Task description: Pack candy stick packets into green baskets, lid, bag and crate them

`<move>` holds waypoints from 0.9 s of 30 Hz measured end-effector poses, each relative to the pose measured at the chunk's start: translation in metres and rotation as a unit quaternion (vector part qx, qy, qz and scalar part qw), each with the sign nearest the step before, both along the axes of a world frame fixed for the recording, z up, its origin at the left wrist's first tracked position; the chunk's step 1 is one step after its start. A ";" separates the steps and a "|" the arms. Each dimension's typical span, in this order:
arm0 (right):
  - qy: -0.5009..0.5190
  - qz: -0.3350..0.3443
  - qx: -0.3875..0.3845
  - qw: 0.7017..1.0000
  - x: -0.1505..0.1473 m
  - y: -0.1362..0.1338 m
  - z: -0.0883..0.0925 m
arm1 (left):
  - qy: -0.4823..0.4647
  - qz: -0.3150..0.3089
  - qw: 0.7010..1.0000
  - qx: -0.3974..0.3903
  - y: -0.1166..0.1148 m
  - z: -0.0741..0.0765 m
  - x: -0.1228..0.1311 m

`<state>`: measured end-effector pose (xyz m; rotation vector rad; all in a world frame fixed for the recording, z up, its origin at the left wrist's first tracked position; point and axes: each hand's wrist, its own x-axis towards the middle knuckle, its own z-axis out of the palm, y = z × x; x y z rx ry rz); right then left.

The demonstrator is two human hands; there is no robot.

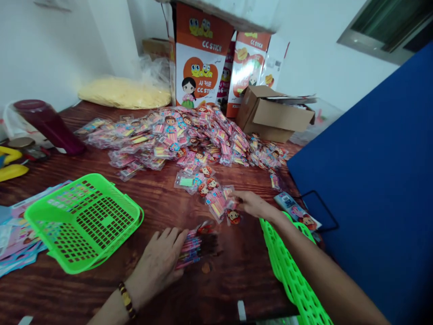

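A: What comes first on the left of the tabletop (243, 275)?

B: There is a green basket (107, 220), and to the right of it the left grip (162, 253), which is closed around the left end of a stack of packets (191, 248)

A: How would this stack handle?

B: I judge it light but slippery, because the wrapping looks like smooth plastic film. The packets could slide on each other, so better to press both sides evenly, and gently, as the contents may be fragile

A: And further right?

B: Some loose packets (216, 205) lie in the middle, nearer than the big pile (189, 140). The right grip (253, 204) has its fingers at their right side; whether it pinches one, I cannot tell. A packet edge seems the easiest place to take

A: Where is room for moving?

B: Between the stack and the right basket (282, 262) the wood shows, which gives some room. The right forearm passes above this basket, and the blue panel (365, 149) limits the far right
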<state>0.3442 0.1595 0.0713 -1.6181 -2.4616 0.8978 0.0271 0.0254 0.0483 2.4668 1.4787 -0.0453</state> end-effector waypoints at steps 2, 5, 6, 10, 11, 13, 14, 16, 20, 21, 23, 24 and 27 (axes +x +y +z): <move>0.063 -0.151 -0.018 0.986 0.007 0.006 -0.004 | 0.001 -0.001 1.000 0.006 0.000 -0.001 0.000; 0.059 -0.257 -0.011 0.965 -0.002 0.016 -0.015 | 0.004 -0.003 1.000 0.014 -0.002 -0.003 -0.001; 0.040 -0.270 -0.008 0.962 -0.006 0.017 -0.019 | 0.004 -0.003 1.000 0.014 -0.002 -0.003 -0.001; -0.051 -0.320 -0.016 0.946 -0.018 0.017 -0.031 | 0.002 -0.004 1.000 0.007 -0.004 -0.001 -0.002; -0.067 -0.321 -0.023 0.944 -0.020 0.016 -0.032 | 0.002 -0.006 1.000 0.006 -0.003 0.000 -0.002; -0.083 -0.312 -0.035 0.946 -0.025 0.012 -0.034 | 0.002 -0.008 1.000 0.004 -0.003 0.001 -0.002; -0.085 -0.306 -0.037 0.947 -0.028 0.009 -0.034 | 0.003 -0.007 1.000 0.004 -0.002 0.002 -0.001; -0.083 -0.295 -0.036 0.951 -0.032 0.004 -0.034 | 0.004 -0.003 1.000 0.001 -0.002 0.003 -0.001; -0.042 -0.258 -0.043 0.964 -0.027 -0.004 -0.024 | 0.001 0.000 1.000 -0.002 -0.003 0.003 0.000; -0.026 -0.243 -0.049 0.968 -0.022 -0.004 -0.018 | -0.002 0.000 1.000 0.000 -0.003 0.002 -0.001; 0.007 -0.217 -0.056 0.974 -0.011 0.000 -0.004 | -0.007 0.000 1.000 0.006 -0.003 0.002 -0.001; 0.019 -0.189 -0.053 0.980 -0.008 0.004 0.005 | -0.008 0.001 1.000 0.008 -0.003 0.001 -0.002; -0.027 0.003 -0.019 0.999 -0.010 0.019 0.027 | -0.007 -0.001 1.000 0.014 -0.003 0.000 -0.002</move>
